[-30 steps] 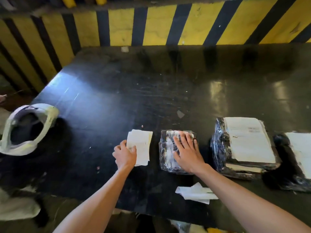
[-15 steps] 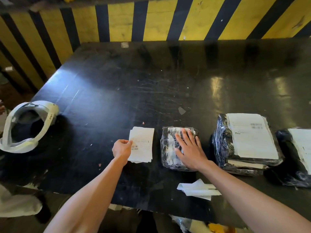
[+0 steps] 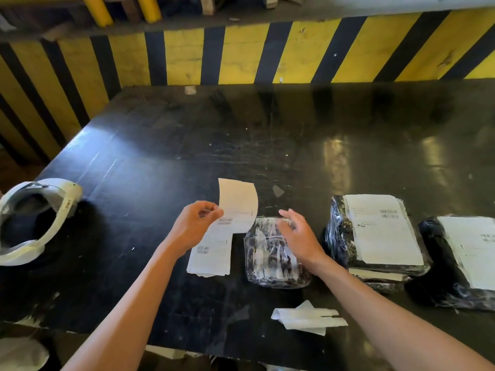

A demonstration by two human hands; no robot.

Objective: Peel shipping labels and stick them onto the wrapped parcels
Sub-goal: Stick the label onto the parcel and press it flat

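Black scuffed table point(image 3: 166, 145), yellow-black striped wall point(image 3: 241, 54). White label point(image 3: 238, 202) in my left hand point(image 3: 192, 226); parcels point(image 3: 273, 253) black glossy wrap, white labels; white headset point(image 3: 34, 218).

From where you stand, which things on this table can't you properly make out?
All from the head view:
- Label in the left hand: print too small to read.
- Small parcel: far end hidden by the right hand; no label visible on it.
- Rightmost parcel: cut off by the frame's right edge.
- Label stack: count unclear, sheets overlap.
- White headset: cut off by the left edge.
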